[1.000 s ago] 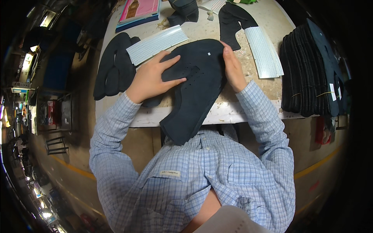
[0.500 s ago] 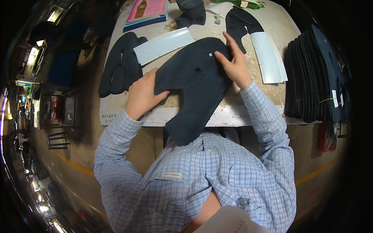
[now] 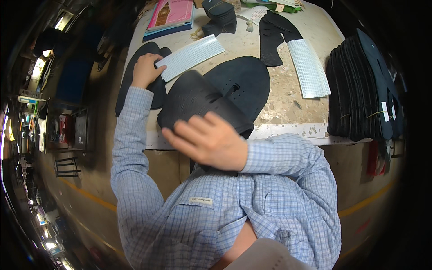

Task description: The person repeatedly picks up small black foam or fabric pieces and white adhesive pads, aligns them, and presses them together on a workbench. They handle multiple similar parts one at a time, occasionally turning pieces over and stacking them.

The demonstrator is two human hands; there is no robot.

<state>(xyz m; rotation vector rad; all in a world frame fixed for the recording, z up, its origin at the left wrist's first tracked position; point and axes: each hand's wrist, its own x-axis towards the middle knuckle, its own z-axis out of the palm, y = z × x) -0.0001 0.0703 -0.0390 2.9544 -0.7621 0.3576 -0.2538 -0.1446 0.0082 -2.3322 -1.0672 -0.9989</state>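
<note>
The large black curved leather panel (image 3: 216,101) lies at the surface's (image 3: 288,96) near edge — right hand (image 3: 204,141) flat over its near end; left hand (image 3: 145,71) rests open on the dark stacked pieces (image 3: 135,87) — farther left.

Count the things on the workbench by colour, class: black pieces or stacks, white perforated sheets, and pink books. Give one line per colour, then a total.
Black: 6 – folded piece under the right hand, flat piece, stack under the left hand, strip, small stack, big stack
White perforated sheets: 2
Pink book: 1
Total: 9
</note>
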